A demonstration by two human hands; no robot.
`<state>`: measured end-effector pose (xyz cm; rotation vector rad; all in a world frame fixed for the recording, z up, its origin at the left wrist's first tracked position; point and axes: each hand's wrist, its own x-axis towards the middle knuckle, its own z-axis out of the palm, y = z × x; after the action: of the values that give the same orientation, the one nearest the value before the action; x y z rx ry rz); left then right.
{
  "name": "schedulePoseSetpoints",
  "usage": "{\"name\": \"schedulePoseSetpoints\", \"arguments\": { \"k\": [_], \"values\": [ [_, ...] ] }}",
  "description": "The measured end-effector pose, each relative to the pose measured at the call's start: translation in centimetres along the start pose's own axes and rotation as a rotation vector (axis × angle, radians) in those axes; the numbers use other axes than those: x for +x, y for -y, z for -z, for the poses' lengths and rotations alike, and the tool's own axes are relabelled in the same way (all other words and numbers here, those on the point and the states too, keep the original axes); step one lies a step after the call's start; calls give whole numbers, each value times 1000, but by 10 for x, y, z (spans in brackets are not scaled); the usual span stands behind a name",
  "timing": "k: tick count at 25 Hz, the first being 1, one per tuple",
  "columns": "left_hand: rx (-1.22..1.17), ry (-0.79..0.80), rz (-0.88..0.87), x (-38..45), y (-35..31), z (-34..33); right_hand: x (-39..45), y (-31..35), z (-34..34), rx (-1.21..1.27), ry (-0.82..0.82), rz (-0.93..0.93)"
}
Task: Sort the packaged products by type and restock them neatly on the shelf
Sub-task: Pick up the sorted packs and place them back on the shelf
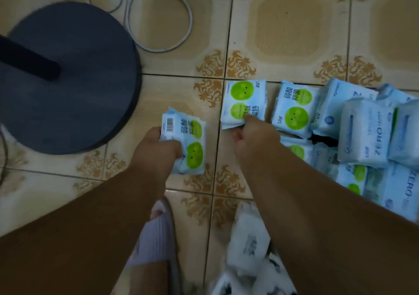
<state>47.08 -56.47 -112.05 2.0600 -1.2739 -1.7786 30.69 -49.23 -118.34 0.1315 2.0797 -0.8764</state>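
Beige floor tiles (288, 29) with brown ornamental corners fill the view from above. At ten o'clock stands a round dark base (74, 86) with a black pole rising from it toward nine o'clock, and grey cables (158, 18) loop across the tiles at twelve o'clock.

Near the centre, slightly toward seven o'clock, the left hand (158, 151) grips a pale blue pack with two green circles (188, 140), fingers curled round its near edge; a barcode shows on the pack's upper left corner. Just at centre, the right hand (251, 136) pinches the lower edge of a second green-circle pack (243, 101), which lies on or just above the floor; which, I cannot tell.

Directly beside it toward three o'clock lies another green-circle pack (294, 108), the first of a pile of packs (362, 140) spreading from three to four o'clock. Several in that pile are blue-white packs printed ZERO (367, 129), stacked over more green-circle ones.

At six o'clock a slippered foot (156, 231) rests on the tiles, with white patterned packs (249, 244) just beside it toward five o'clock.
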Motion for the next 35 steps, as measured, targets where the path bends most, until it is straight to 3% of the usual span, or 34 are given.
{"name": "schedulePoseSetpoints", "arguments": {
  "k": [2,5,9,13,18,21,26,30,35],
  "values": [
    [-90,12,68,-42,-30,16,-40,15,30,-23,-54,49],
    [-134,93,106,-124,-84,34,-133,43,96,414,-60,-81],
    [-234,296,87,-277,-196,10,-257,127,264,585,-77,-10],
    [-369,520,22,-459,-337,-28,-381,239,452,881,-82,183],
    [-459,897,-210,-652,-477,-75,-528,334,642,1020,-121,575],
    [-278,1120,-349,-734,-548,-115,-595,371,723,1159,-295,708],
    [-13,1426,-665,-843,-632,-166,-696,400,788,1428,-706,917],
    [81,1569,-701,-936,-637,-201,-782,370,831,1495,-988,1028],
    [226,1707,-921,-1071,-601,-249,-868,294,898,1418,-1307,1091]
  ]
}}
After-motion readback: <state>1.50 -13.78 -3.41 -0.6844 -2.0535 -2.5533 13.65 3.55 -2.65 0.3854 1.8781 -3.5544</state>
